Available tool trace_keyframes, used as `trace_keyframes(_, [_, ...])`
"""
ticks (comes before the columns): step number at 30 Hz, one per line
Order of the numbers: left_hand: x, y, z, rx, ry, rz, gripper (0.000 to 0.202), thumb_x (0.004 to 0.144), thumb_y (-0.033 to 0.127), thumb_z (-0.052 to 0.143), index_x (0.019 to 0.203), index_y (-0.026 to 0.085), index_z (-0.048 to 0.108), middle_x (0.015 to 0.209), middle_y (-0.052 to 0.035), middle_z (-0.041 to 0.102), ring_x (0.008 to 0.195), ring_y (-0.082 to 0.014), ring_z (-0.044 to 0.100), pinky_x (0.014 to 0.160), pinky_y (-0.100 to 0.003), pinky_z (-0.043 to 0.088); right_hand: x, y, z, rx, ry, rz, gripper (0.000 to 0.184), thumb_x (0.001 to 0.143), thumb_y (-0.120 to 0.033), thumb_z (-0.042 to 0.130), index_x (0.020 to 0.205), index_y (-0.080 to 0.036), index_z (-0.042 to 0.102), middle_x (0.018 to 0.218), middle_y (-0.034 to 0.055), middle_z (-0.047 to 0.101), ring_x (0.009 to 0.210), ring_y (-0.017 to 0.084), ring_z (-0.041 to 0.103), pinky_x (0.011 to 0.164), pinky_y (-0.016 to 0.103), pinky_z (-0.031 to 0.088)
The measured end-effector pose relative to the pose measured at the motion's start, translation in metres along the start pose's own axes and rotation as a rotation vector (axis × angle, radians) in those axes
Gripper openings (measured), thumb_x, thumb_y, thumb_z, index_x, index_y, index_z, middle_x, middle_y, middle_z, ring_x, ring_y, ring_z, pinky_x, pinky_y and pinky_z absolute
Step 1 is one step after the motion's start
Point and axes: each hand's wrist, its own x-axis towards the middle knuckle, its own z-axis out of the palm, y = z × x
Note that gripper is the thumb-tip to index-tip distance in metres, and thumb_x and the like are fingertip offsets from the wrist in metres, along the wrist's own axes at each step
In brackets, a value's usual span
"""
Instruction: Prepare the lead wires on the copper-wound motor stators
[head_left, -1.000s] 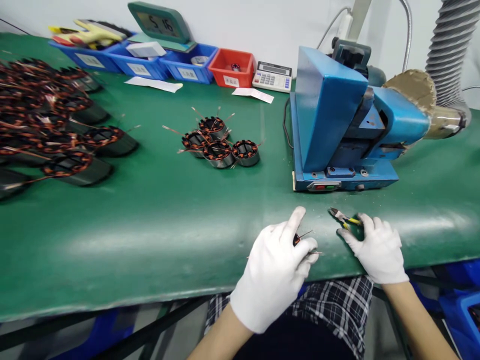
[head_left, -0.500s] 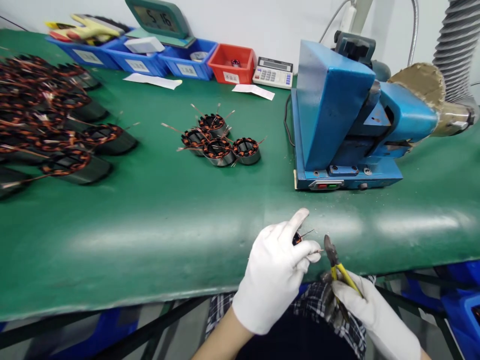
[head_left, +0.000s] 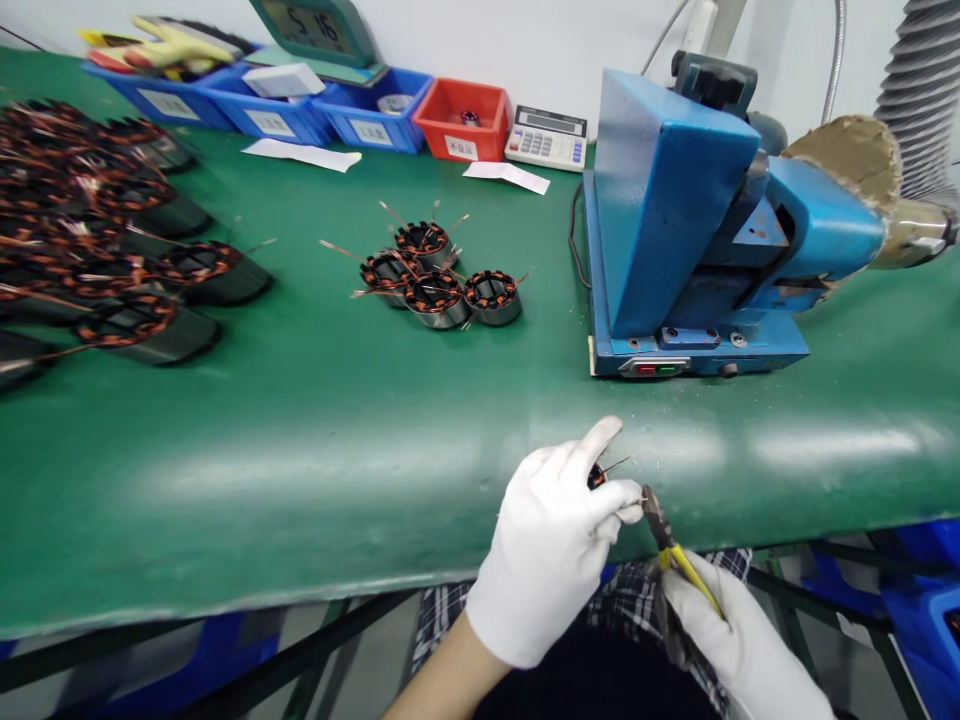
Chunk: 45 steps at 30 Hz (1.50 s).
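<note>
My left hand (head_left: 551, 540), in a white glove, is wrapped round a motor stator (head_left: 596, 477). Only a bit of its copper winding and a thin wire show past the fingers; the rest is hidden by the glove. My right hand (head_left: 720, 610), also gloved in white, grips yellow-handled cutting pliers (head_left: 681, 555). Their dark jaws touch or nearly touch a short wire end at my left fingertips. Both hands are over the front edge of the green table (head_left: 315, 480).
Several wound stators (head_left: 491, 297) form a small group mid-table, and a larger pile (head_left: 150, 325) lies at left. A blue machine (head_left: 667, 220) stands at right. Along the wall are blue bins (head_left: 375, 130), a red bin (head_left: 461, 120) and a calculator (head_left: 547, 137).
The pliers have moved left, bringing their jaws to the wire end at my left fingertips. My left hand keeps its hold on the stator, almost unmoved. The view has shifted slightly.
</note>
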Motion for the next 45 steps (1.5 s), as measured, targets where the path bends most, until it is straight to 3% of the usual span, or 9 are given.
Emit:
trace_keyframes(8, [-0.006, 0.004, -0.02, -0.147, -0.167, 0.033, 0.011, 0.08, 0.024, 0.06, 0.091, 0.025, 0.063, 0.137, -0.0067, 0.049, 0.099, -0.0246, 0.057, 0.083, -0.042, 0.048, 0.011, 0.015, -0.026, 0.262, 0.009, 0.053, 0.05, 0.056, -0.058, 0.079, 0.082, -0.016, 0.072, 0.081, 0.0099, 0.074, 0.08, 0.031, 0.068, 0.076, 0.04, 0.054])
trace_keyframes(12, [-0.005, 0.012, -0.016, -0.025, -0.09, -0.043, 0.016, 0.086, 0.022, 0.05, 0.1, 0.019, 0.059, 0.135, -0.0126, 0.049, 0.099, -0.0265, 0.058, 0.082, -0.045, 0.049, 0.005, 0.022, -0.021, 0.217, 0.033, 0.039, 0.048, 0.056, -0.062, 0.077, 0.071, -0.017, 0.071, 0.069, 0.0082, 0.071, 0.071, 0.028, 0.068, 0.07, 0.038, 0.055])
trace_keyframes(18, [-0.005, 0.019, -0.001, 0.125, -0.092, -0.044, 0.018, 0.086, 0.017, 0.046, 0.088, 0.02, 0.063, 0.121, -0.0073, 0.062, 0.087, -0.0267, 0.06, 0.075, -0.046, 0.049, 0.003, 0.021, -0.006, 0.309, -0.314, 0.095, 0.051, 0.067, -0.064, 0.068, 0.08, -0.014, 0.068, 0.057, 0.0038, 0.065, 0.053, 0.021, 0.065, 0.057, 0.035, 0.055])
trace_keyframes(22, [-0.008, 0.018, -0.002, 0.072, -0.131, -0.023, 0.021, 0.075, 0.007, 0.05, 0.082, 0.022, 0.063, 0.119, -0.0031, 0.064, 0.086, -0.0254, 0.059, 0.074, -0.044, 0.048, 0.001, 0.015, -0.005, 0.231, -0.254, -0.002, 0.046, 0.078, -0.054, 0.063, 0.101, -0.015, 0.068, 0.08, 0.0067, 0.071, 0.082, 0.025, 0.067, 0.08, 0.039, 0.053])
trace_keyframes(27, [-0.006, 0.015, -0.004, -0.019, -0.169, -0.029, 0.026, 0.073, 0.005, 0.051, 0.086, 0.024, 0.064, 0.115, -0.0006, 0.065, 0.087, -0.0224, 0.06, 0.076, -0.041, 0.047, -0.003, 0.014, -0.01, -0.065, -0.148, -0.003, 0.048, 0.078, -0.05, 0.064, 0.114, -0.018, 0.065, 0.111, 0.0096, 0.067, 0.113, 0.031, 0.055, 0.105, 0.044, 0.034])
trace_keyframes(31, [-0.006, 0.017, -0.003, -0.021, -0.151, -0.052, 0.028, 0.072, 0.005, 0.052, 0.087, 0.025, 0.064, 0.117, 0.0014, 0.065, 0.087, -0.0221, 0.059, 0.076, -0.041, 0.046, -0.005, 0.016, -0.007, -0.086, -0.161, 0.018, 0.05, 0.076, -0.053, 0.065, 0.113, -0.02, 0.065, 0.109, 0.0091, 0.069, 0.111, 0.031, 0.057, 0.103, 0.041, 0.037])
trace_keyframes(35, [-0.006, 0.015, -0.004, -0.023, -0.156, -0.038, 0.028, 0.07, 0.003, 0.051, 0.083, 0.025, 0.063, 0.117, 0.0014, 0.064, 0.086, -0.0215, 0.059, 0.076, -0.04, 0.046, -0.006, 0.02, -0.001, 0.107, 0.004, 0.049, 0.051, 0.073, -0.057, 0.067, 0.105, -0.018, 0.067, 0.102, 0.0086, 0.071, 0.101, 0.028, 0.063, 0.095, 0.038, 0.045])
trace_keyframes(41, [-0.002, 0.003, -0.015, -0.097, -0.096, 0.227, 0.015, 0.08, 0.013, 0.052, 0.088, 0.022, 0.062, 0.12, -0.0049, 0.061, 0.1, -0.0229, 0.056, 0.085, -0.041, 0.046, 0.0, 0.011, -0.011, 0.217, -0.023, -0.013, 0.045, 0.071, -0.056, 0.068, 0.092, -0.017, 0.069, 0.081, 0.0048, 0.07, 0.083, 0.026, 0.064, 0.076, 0.033, 0.052])
trace_keyframes(45, [-0.003, 0.008, -0.013, -0.005, 0.011, 0.067, 0.02, 0.087, 0.019, 0.05, 0.103, 0.021, 0.06, 0.122, -0.0095, 0.059, 0.107, -0.0262, 0.054, 0.09, -0.045, 0.043, -0.003, 0.009, -0.008, 0.184, -0.099, -0.012, 0.043, 0.071, -0.059, 0.067, 0.082, -0.017, 0.069, 0.074, 0.0035, 0.069, 0.075, 0.023, 0.062, 0.075, 0.032, 0.05])
